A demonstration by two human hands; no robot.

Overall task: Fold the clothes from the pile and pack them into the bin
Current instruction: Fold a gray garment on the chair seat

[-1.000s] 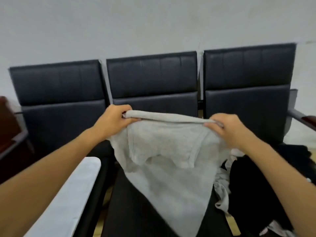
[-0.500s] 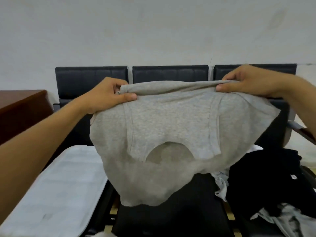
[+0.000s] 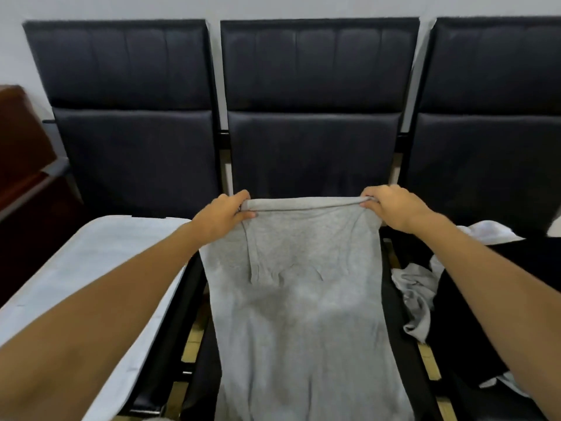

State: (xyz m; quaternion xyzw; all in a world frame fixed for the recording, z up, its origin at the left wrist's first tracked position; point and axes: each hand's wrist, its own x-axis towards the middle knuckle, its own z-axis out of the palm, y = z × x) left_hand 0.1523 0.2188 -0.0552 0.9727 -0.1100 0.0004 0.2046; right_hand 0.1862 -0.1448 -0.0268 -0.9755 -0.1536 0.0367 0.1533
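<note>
Now both hands are on the light grey knit garment [image 3: 303,299] — the left hand [image 3: 223,218] pinches its folded top edge at one corner, the right hand [image 3: 391,208] grips the other. It lies spread down the black padded middle seat [image 3: 312,147]. Left of that seat sits a pale flat fabric bin [image 3: 100,262]; right of it, a pile of black and grey clothes [image 3: 455,284].

Grey garment [image 3: 303,299] now lowered flat onto middle seat [image 3: 391,314], both hands down
</note>
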